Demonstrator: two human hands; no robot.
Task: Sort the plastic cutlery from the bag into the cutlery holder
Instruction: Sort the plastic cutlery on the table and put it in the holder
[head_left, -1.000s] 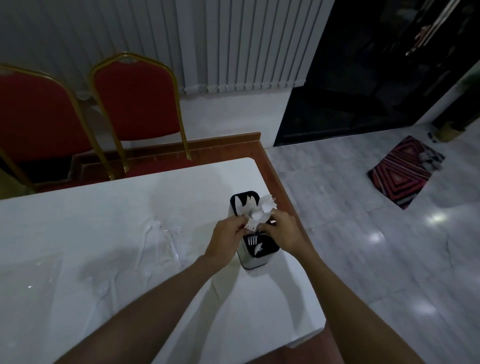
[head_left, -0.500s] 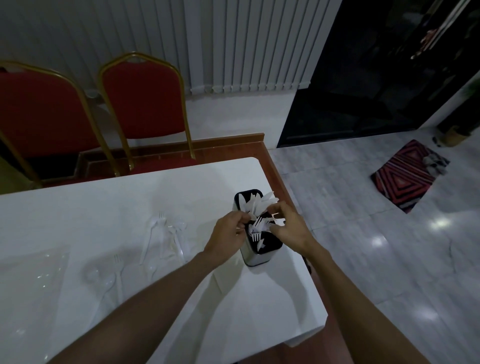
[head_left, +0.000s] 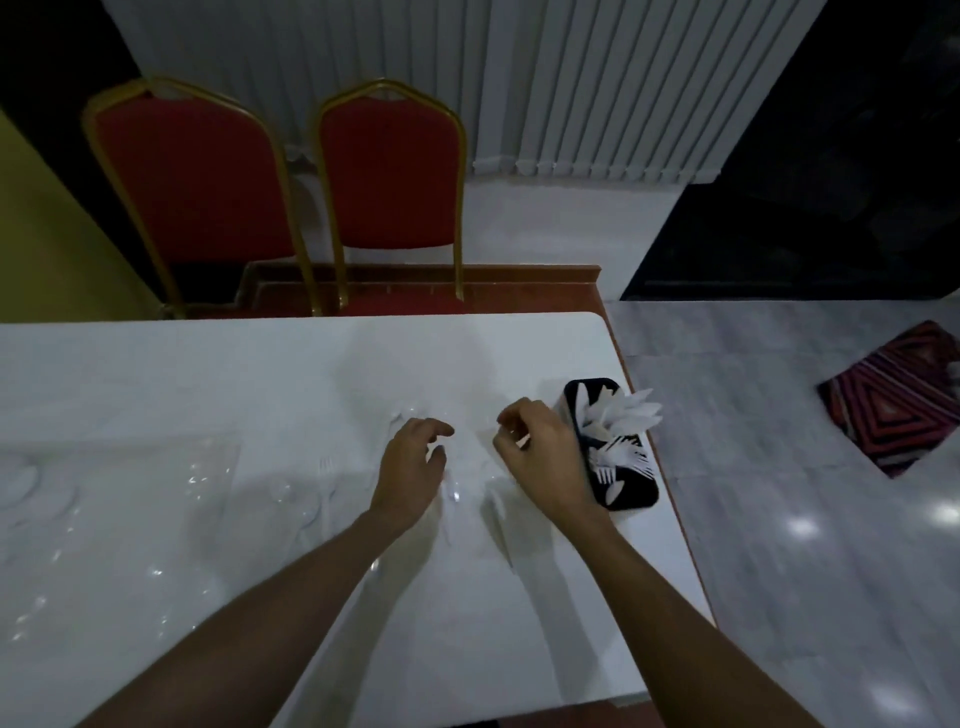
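The cutlery holder (head_left: 631, 496), black-topped, stands near the table's right edge with white plastic forks and knives (head_left: 621, 421) sticking out of its slots. My left hand (head_left: 410, 467) hovers over clear plastic cutlery (head_left: 453, 496) lying on the white table, its fingers spread and loosely bent, holding nothing. My right hand (head_left: 540, 452) is just left of the holder with its fingers curled toward the thumb; a small pale glint shows between them, and whether it pinches anything is unclear. More clear cutlery (head_left: 317, 499) lies further left. The clear plastic bag (head_left: 104, 525) lies flat at the left.
The white table (head_left: 260, 374) ends close behind the holder on the right, with tiled floor beyond. Two red chairs with gold frames (head_left: 389, 171) stand at the far side. A striped mat (head_left: 898, 400) lies on the floor at right.
Both hands have left the holder and moved left, over the loose clear cutlery on the table. The forks they handled now stand in the holder. My view has turned left.
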